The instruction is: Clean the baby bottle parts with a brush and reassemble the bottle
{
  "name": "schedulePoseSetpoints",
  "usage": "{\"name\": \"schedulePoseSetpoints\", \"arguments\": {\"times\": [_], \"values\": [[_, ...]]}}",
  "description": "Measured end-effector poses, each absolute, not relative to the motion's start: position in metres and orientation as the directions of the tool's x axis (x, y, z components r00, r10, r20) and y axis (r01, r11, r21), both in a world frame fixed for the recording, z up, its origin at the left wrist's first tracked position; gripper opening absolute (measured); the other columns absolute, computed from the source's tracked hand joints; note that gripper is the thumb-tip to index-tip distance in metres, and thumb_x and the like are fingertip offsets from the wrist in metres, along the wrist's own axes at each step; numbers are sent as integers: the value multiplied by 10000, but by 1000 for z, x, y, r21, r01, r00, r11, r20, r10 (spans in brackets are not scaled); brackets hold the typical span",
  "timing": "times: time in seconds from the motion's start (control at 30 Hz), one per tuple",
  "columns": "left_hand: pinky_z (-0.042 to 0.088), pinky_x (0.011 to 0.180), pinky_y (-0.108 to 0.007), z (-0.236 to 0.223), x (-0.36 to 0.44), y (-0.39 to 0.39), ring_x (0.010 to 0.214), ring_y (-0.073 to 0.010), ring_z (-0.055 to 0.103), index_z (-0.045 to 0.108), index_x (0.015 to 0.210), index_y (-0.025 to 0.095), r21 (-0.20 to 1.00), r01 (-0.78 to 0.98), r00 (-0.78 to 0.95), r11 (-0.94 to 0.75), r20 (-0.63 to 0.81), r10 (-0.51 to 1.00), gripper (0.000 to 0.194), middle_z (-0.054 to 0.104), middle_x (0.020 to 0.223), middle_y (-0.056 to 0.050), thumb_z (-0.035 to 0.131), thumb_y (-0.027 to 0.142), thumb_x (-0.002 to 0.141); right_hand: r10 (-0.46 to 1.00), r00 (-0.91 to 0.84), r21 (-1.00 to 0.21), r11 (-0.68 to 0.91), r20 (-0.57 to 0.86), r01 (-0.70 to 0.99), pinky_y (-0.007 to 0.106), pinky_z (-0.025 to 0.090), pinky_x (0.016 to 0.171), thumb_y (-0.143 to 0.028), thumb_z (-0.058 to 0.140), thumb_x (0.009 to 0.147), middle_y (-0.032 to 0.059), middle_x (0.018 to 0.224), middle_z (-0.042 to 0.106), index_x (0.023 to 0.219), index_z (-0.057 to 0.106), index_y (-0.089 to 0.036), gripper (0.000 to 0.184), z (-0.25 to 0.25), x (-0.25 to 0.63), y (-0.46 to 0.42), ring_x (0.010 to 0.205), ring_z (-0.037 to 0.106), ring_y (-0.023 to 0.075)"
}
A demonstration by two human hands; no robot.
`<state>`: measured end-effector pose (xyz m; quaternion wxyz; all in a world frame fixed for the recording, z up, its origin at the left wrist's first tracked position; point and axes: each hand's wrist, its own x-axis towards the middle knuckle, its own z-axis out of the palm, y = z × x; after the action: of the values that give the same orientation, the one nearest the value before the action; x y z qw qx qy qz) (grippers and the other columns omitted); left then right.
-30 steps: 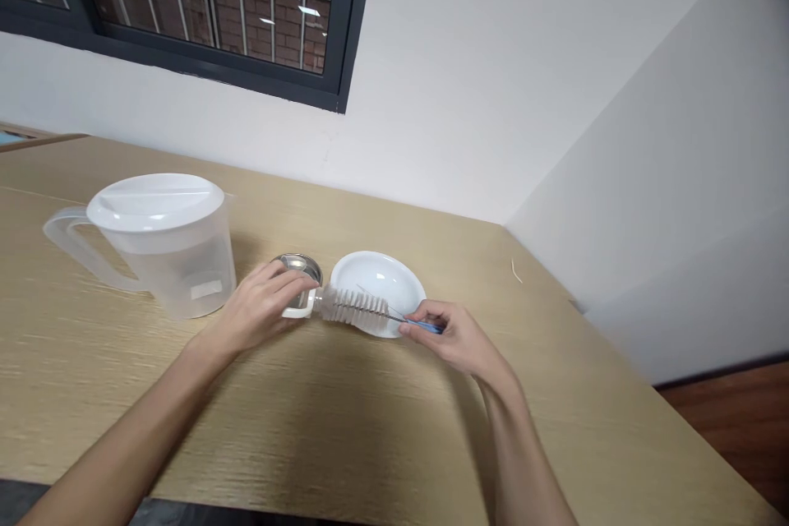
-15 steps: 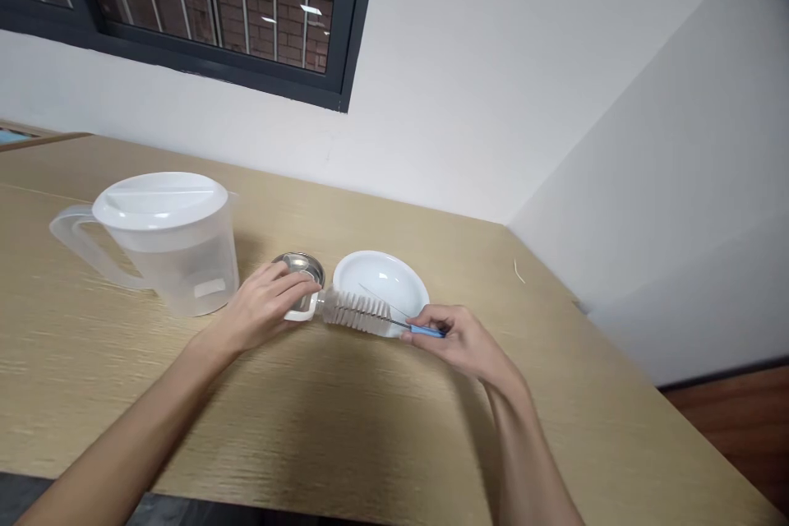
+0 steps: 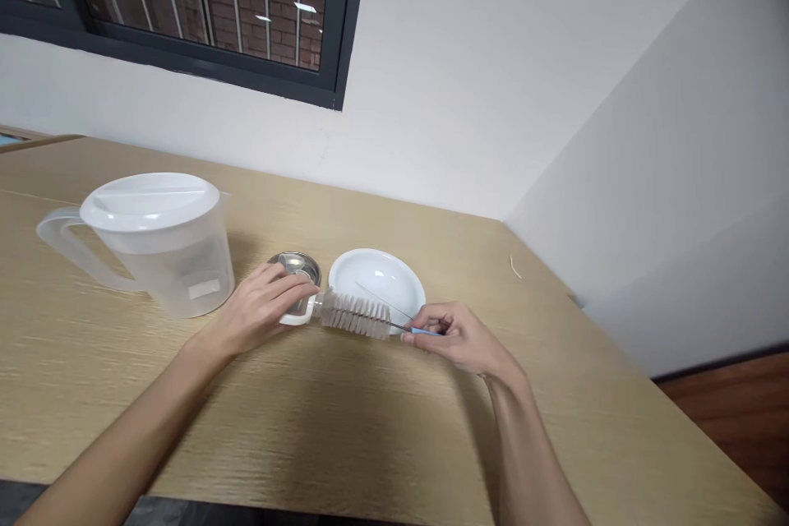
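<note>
Left hand point(image 3: 266, 302) curled round white-handled vessel point(image 3: 301, 316), presumably bracing it; right hand point(image 3: 454, 335) pinched brush point(image 3: 354, 315) by blue grip point(image 3: 425, 332), presumably for control. White bowl point(image 3: 398, 275) lay just behind.

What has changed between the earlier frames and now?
The right hand and the handle end of the brush have shifted slightly toward the person, relative to the bowl. Nothing was let go or newly taken: the right hand still grips the brush, the left hand still holds the white-edged item. The jug, bowl and metal dish stayed put.
</note>
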<state>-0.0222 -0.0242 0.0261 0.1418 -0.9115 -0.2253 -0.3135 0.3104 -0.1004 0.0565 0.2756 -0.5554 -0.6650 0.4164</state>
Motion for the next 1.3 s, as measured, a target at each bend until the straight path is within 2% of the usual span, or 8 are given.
{"name": "schedulePoseSetpoints", "arguments": {"times": [0.27, 0.6, 0.77, 0.83, 0.9, 0.97, 1.13, 1.3], "values": [[448, 833, -355, 27, -23, -28, 932, -220, 580, 568, 1254, 214, -49, 471, 693, -881, 638, 335, 379, 702, 1158, -89, 546, 121, 886, 958, -257, -870, 20, -124, 493, 220, 294, 463, -557, 736, 729, -17, 554, 552, 705, 695, -169, 391, 58, 312, -99, 514, 432, 85], [423, 820, -351, 25, -22, -26, 944, -209, 571, 548, 1262, 225, -72, 455, 684, -888, 667, 296, 394, 705, 1169, -71, 521, 82, 895, 908, -388, -829, 90, -159, 552, 233, 255, 460, -577, 590, 864, -19, 540, 550, 677, 635, -173, 448, 59, 317, -100, 471, 366, 73], [430, 812, -351, 27, -22, -25, 937, -215, 565, 567, 1229, 215, -35, 506, 681, -862, 630, 374, 324, 700, 1172, -73, 583, 223, 905, 966, -257, -705, 202, 30, 680, 250, 389, 545, -539, 553, 901, 30, 742, 679, 811, 718, -195, 392, 52, 311, -96, 634, 555, 136], [435, 813, -352, 28, -23, -23, 942, -220, 566, 572, 1220, 215, -10, 522, 663, -853, 633, 399, 329, 700, 1168, -72, 608, 267, 897, 968, -199, -659, 248, 151, 710, 284, 467, 669, -513, 620, 865, 45, 919, 713, 946, 727, -226, 317, 45, 309, -93, 804, 623, 185], [442, 810, -350, 27, -24, -21, 939, -222, 573, 580, 1215, 223, 21, 534, 647, -845, 634, 424, 338, 702, 1158, -69, 623, 284, 885, 956, -151, -632, 280, 251, 723, 307, 495, 737, -489, 718, 789, 54, 1025, 700, 1047, 690, -239, 361, 39, 310, -90, 884, 630, 206], [453, 815, -347, 26, -25, -20, 946, -221, 585, 590, 1212, 229, 62, 541, 631, -838, 629, 454, 350, 704, 1150, -65, 636, 276, 868, 936, -129, -609, 313, 326, 729, 304, 499, 711, -460, 754, 757, 55, 999, 687, 1043, 652, -233, 380, 35, 313, -87, 841, 621, 195], [481, 811, -323, 26, -25, -18, 962, -212, 609, 614, 1169, 230, 191, 546, 601, -816, 589, 540, 365, 710, 1104, -38, 662, 219, 807, 857, -182, -543, 455, 482, 706, 295, 480, 654, -407, 692, 842, 50, 882, 665, 878, 637, -220, 198, 33, 322, -85, 760, 601, 172], [489, 817, -314, 25, -24, -18, 964, -201, 616, 622, 1153, 230, 231, 535, 597, -813, 577, 557, 378, 711, 1095, -27, 675, 189, 782, 839, -185, -584, 498, 512, 641, 298, 490, 646, -396, 708, 838, 57, 906, 666, 867, 643, -215, 194, 33, 321, -85, 789, 620, 179]]}}
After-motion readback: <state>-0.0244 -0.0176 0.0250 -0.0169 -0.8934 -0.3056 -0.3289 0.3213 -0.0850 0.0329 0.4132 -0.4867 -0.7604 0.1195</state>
